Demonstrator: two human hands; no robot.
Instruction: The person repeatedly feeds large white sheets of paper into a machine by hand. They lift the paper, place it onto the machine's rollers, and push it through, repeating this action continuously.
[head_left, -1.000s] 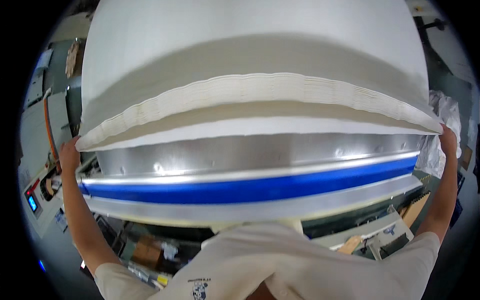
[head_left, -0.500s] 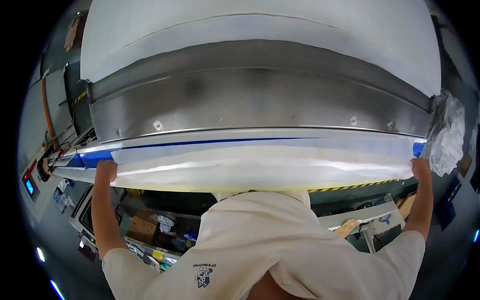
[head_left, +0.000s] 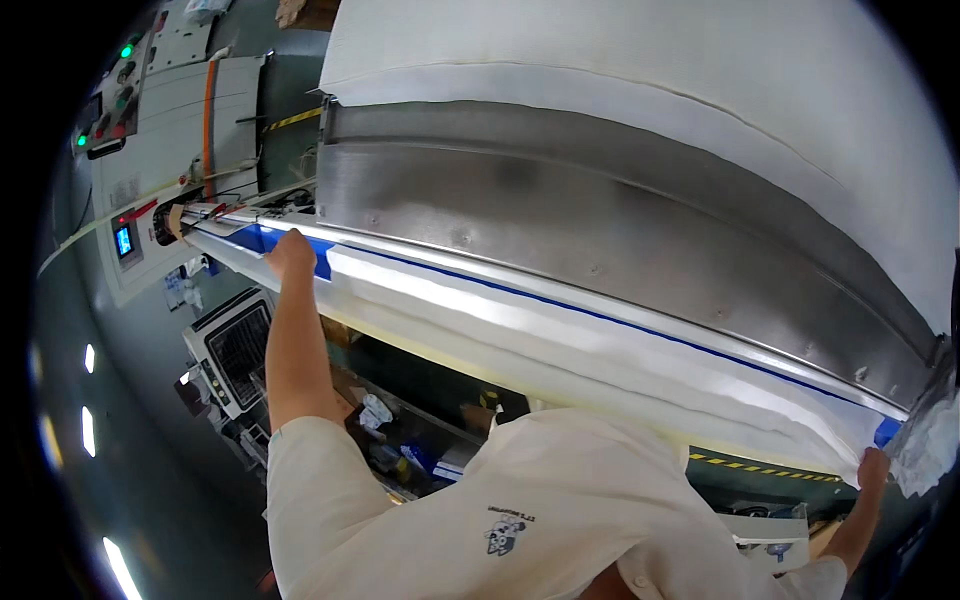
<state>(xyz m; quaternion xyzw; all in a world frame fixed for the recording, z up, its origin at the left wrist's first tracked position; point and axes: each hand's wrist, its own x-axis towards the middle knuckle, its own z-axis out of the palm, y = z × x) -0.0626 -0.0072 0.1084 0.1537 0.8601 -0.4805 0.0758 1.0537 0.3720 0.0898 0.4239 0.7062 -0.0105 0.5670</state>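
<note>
A long white fabric sheet (head_left: 560, 330) lies across a narrow bed with a blue surface (head_left: 322, 258) showing at its ends. My left hand (head_left: 293, 255) is closed over the blue surface, just left of the sheet's end; what its fingers hold, if anything, is hidden. At the far right, my right hand (head_left: 873, 468) grips the sheet's right end by its near corner. Between my hands the sheet droops in soft folds toward me, its near edge close to my shirt.
Beyond the bed rises a wide metal plate (head_left: 580, 230) with white material (head_left: 640, 50) above it. Crumpled clear plastic (head_left: 925, 430) hangs at the right end. A machine panel with a lit screen (head_left: 123, 240) stands left. Boxes and clutter lie below the bed.
My view has turned, so the bed now slants down to the right. My left hand has shifted off the sheet's left edge onto the blue surface. My right hand stays at the right end.
</note>
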